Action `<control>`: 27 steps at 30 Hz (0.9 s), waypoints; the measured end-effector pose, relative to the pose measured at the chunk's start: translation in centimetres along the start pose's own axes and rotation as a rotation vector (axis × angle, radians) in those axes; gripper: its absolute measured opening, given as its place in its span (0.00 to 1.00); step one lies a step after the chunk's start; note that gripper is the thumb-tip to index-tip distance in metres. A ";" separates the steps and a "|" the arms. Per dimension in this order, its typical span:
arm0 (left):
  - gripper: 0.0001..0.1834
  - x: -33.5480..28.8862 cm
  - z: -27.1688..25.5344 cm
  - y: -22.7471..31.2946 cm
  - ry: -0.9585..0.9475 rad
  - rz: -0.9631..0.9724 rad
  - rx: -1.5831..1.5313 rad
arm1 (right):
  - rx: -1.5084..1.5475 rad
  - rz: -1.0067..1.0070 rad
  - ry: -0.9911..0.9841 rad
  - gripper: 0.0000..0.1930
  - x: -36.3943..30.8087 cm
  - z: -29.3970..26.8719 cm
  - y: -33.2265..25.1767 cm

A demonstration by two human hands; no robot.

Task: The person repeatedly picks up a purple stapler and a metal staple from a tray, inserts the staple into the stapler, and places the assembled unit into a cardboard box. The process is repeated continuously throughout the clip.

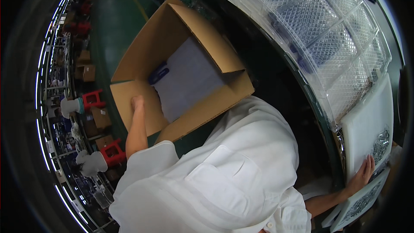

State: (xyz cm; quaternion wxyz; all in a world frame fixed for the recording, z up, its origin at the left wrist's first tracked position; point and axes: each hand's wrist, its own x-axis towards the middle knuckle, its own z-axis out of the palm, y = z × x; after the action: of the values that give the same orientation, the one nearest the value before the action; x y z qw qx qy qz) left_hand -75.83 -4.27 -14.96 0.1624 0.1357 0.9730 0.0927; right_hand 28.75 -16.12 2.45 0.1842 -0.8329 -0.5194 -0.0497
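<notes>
My left hand [138, 102] lies against the inner face of a flap on an open cardboard box [235, 87]. Its fingers look curled closed; whatever they may hold is hidden. Inside the box is a pale grey-white sheet [189, 77], with a dark blue object [159, 73] beside its left edge. Far to the right, my right hand [364, 174] rests with fingers stretched over the edge of a white padded slab [366, 125]. A shiny silvery bundle [380, 146] lies on that slab just beyond the fingertips. Below the hand, another white slab [360, 209] also carries silvery material.
A clear plastic tray with a crosshatched surface [319, 26] covers bluish contents on the right-hand bench. Red stools [92, 99], small cartons [100, 116] and people in white [91, 164] line the left side. Green floor [110, 26] shows behind the box.
</notes>
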 end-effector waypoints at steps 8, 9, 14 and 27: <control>0.25 1.8 10.4 7.7 -0.329 -0.441 -0.788 | -0.201 0.081 -0.065 0.17 -2.6 -1.5 2.9; 0.26 1.8 11.2 8.0 -0.326 -0.385 -0.797 | -0.192 0.112 -0.055 0.17 -2.2 -1.6 2.7; 0.27 8.1 13.4 7.2 -0.381 -0.217 -0.729 | -0.200 0.442 -0.190 0.18 -0.6 -3.2 -1.6; 0.29 -7.6 9.3 8.9 -0.179 0.004 -1.013 | -0.010 0.402 0.407 0.11 -1.8 -0.5 -3.4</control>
State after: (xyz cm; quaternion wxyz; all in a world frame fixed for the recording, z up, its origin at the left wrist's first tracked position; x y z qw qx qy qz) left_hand -63.62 3.18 -19.37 0.2902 0.0493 0.7881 0.5406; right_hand 24.98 -16.47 3.29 0.2865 -0.8931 -0.2959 -0.1808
